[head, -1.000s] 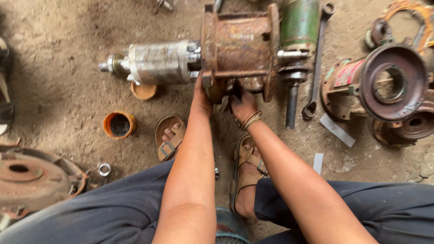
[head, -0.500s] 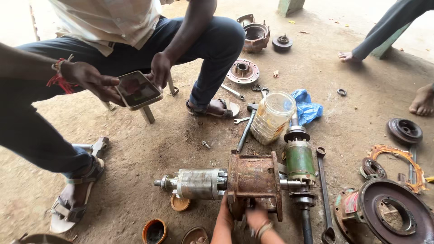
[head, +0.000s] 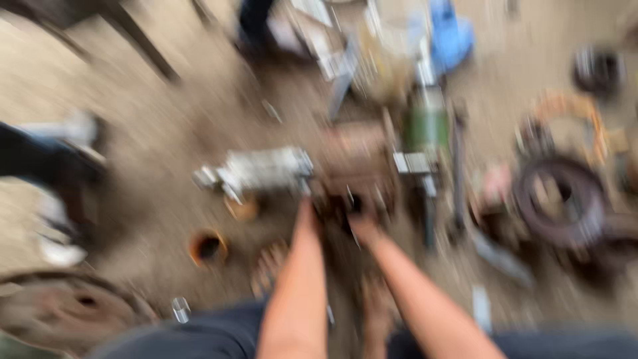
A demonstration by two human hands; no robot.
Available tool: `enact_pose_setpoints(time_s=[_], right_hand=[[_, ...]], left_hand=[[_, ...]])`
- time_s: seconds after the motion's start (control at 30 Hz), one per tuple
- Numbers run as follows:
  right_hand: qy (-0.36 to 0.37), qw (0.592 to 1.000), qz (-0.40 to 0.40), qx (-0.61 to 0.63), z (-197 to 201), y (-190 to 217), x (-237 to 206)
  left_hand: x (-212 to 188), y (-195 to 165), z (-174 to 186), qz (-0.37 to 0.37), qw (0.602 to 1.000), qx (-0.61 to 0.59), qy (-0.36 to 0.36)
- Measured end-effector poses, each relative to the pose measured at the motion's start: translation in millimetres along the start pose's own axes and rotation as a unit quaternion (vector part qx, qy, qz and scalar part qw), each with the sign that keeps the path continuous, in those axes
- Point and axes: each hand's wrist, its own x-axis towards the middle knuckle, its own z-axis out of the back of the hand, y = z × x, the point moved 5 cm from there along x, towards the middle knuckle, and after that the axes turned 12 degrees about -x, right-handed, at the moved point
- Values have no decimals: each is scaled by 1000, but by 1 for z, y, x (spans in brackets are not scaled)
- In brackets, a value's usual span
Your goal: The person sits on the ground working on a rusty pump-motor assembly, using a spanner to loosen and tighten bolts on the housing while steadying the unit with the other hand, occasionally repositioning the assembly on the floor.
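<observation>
Your left hand [head: 311, 207] and right hand [head: 362, 225] both rest against the rusty housing [head: 355, 166] lying on the dirt floor [head: 133, 173]; the blur hides their grip. With loose parts close by, your fingers could slip or get pinched.

On the bare dirt floor [head: 166, 179], through heavy blur, lie a rusty housing [head: 355, 166], a silvery cylinder [head: 262, 169], a dark ring [head: 558, 199] and a blue cloth [head: 452, 33].

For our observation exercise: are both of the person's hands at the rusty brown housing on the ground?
Yes: though blurred, the left hand and right hand both reach the near edge of the rusty housing.
</observation>
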Motion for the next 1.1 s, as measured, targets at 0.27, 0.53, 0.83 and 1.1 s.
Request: enact_pose_setpoints(time_s=[0.27, 0.53, 0.83, 1.1], right_hand=[[120, 942, -175, 259, -15, 2, -2], [-30, 999, 7, -13, 12, 32, -14], [61, 993, -72, -65, 10, 28, -17], [75, 887, -375, 259, -9, 5, -1]], left_hand=[[-7, -11, -8, -5, 1000, -30, -4], [-18, -15, -19, 16, 999, 32, 3], [-21, -16, -18, 13, 1000, 25, -8], [-19, -15, -20, -13, 999, 35, -15]])
